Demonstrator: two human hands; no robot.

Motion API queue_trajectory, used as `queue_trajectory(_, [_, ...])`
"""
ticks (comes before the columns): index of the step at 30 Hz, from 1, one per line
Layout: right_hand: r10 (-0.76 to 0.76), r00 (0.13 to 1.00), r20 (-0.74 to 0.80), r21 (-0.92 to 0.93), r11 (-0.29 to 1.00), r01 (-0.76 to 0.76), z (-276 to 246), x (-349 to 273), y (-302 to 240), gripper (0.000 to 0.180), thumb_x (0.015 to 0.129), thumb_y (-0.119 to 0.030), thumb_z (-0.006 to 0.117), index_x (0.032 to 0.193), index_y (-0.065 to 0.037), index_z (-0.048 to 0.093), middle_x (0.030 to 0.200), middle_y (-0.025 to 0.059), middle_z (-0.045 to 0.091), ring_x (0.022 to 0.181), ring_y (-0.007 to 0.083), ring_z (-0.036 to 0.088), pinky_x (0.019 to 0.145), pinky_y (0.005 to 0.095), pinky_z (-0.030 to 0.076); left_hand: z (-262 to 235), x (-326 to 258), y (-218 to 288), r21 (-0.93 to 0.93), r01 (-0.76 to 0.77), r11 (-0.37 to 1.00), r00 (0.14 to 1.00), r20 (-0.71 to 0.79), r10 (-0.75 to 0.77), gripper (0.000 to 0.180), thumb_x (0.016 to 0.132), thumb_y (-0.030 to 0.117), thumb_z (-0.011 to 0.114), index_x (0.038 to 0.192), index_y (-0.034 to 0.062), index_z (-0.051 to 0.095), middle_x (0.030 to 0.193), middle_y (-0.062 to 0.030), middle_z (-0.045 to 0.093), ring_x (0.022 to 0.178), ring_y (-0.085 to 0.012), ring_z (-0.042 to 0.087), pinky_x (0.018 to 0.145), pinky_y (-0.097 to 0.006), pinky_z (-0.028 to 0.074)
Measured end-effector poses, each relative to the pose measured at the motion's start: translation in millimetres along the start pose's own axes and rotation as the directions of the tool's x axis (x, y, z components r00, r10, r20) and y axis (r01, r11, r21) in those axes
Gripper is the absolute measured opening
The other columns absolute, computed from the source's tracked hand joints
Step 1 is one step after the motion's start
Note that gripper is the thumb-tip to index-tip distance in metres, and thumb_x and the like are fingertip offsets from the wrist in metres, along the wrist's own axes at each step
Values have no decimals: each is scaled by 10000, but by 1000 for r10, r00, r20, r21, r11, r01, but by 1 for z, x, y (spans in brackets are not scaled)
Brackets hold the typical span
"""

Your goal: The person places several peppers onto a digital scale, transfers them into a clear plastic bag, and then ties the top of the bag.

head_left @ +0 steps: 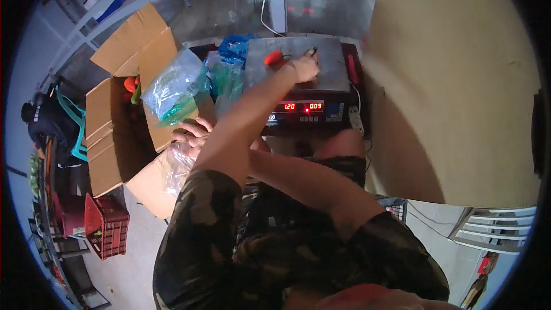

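Note:
My arms cross, the left forearm passing over the right. On the metal plate of a digital scale (330, 78), my left hand (306, 69) is closed around something small with a dark end, which I cannot make out. A red pepper (274, 58) with a green stem lies on the plate just left of it. Over by the cardboard box, my right hand (194, 134) has its fingers bent at a crumpled clear plastic bag (177, 167) and seems to grip it. The scale's red display is lit.
An open cardboard box (103, 132) at the left holds red peppers (131, 85). A bundle of plastic bags (177, 86) rests on its flap, with blue bags (234, 49) beside the scale. A large tan panel (453, 92) stands close on the right. Red crates (107, 225) sit at the lower left.

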State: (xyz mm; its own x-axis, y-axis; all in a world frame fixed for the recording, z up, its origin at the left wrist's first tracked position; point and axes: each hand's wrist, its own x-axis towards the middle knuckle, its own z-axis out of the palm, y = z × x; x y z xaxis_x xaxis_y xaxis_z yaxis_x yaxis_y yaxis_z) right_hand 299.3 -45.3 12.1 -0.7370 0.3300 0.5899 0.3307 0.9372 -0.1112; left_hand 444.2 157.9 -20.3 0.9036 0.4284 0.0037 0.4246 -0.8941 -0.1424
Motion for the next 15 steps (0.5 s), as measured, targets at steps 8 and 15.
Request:
queue_trajectory(8, [127,839,530,100,973,-210,-60,11,-9,626,729,-449,543,1269,-165,406,1360,89,310,1260,305,265,1043,521,88,-137,-78,-22,-107,223,969,944,-224,-242,437,819,379,528,1077,28,554,1143,-216,492,1080,-336,459,930,-409,361])
queue_trajectory(15, [70,997,33,162,984,-74,-29,1,-2,489,618,-432,654,1005,-134,622,1282,48,395,1230,274,269,1020,474,126,-149,-258,-106,-243,588,772,531,-604,-594,439,852,322,503,1177,31,457,1179,-204,483,1081,-356,464,932,-410,357])
